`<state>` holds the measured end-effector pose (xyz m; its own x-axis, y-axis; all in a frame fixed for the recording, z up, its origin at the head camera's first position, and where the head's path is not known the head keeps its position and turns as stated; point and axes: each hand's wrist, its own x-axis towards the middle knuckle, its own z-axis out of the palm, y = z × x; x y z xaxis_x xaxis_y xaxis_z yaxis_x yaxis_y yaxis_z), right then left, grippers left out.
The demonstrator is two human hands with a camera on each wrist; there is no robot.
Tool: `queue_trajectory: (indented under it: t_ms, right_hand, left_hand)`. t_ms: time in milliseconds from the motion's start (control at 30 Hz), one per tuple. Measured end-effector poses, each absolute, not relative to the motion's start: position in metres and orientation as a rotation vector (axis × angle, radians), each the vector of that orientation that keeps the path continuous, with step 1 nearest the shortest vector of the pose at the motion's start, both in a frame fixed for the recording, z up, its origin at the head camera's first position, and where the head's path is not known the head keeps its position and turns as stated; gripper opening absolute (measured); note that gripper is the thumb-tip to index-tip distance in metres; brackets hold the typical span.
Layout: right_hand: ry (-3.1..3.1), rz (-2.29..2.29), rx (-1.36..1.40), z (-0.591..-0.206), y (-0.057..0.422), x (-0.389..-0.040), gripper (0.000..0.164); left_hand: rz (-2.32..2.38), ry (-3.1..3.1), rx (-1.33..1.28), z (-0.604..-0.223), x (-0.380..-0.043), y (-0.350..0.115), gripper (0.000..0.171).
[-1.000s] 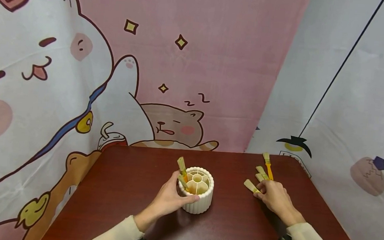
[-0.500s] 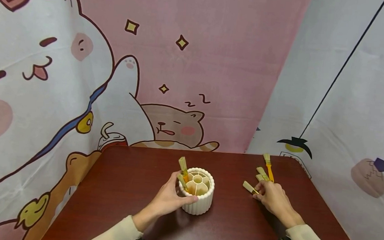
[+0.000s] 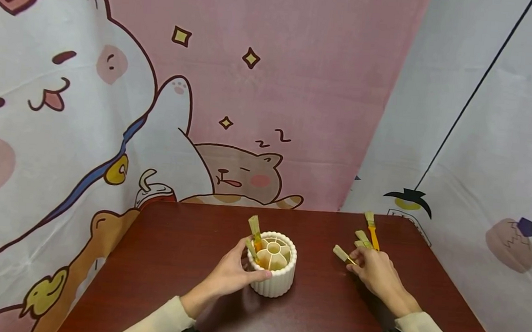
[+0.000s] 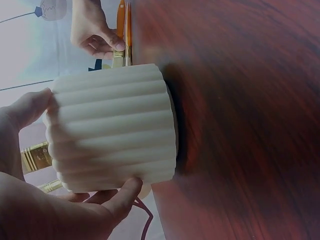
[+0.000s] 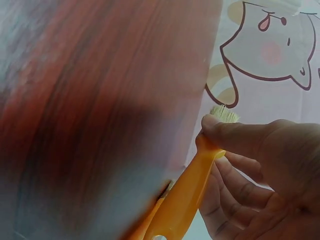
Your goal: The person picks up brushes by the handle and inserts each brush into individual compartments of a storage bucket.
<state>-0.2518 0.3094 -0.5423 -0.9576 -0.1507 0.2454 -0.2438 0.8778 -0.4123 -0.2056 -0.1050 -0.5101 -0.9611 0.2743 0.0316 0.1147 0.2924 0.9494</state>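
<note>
A white ribbed round holder with several compartments stands upright on the table, two paintbrushes leaning in its left side. My left hand grips its wall from the left, thumb across the front; the left wrist view shows the ribbed wall close up. At the right, my right hand pinches a paintbrush near its metal band, bristles pointing left. In the right wrist view that brush's orange handle slants down from the thumb. Beside the right hand lie more brushes, partly hidden by it.
One yellow-handled paintbrush lies behind the right hand, with further bristles showing next to it. The dark red table ends at a printed cloth backdrop at the back and at the sides.
My right hand has drawn its brush slightly left, away from the others, and the bristles have tipped up a little. The left hand and the holder stay nearly still.
</note>
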Motion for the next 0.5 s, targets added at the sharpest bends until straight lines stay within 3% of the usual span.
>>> queue_trajectory:
  t_ms: [367,500]
  right_hand:
    - [-2.784,0.642,0.329,-0.529,0.298,-0.245,0.024]
    - [-2.787,0.66,0.328,-0.525,0.291,-0.241,0.024]
  left_hand:
    - [1.769,2.422,0.535,-0.538,-0.225,-0.115,0.115]
    - [1.763,2.394,0.408,-0.522,-0.215,-0.111,0.113]
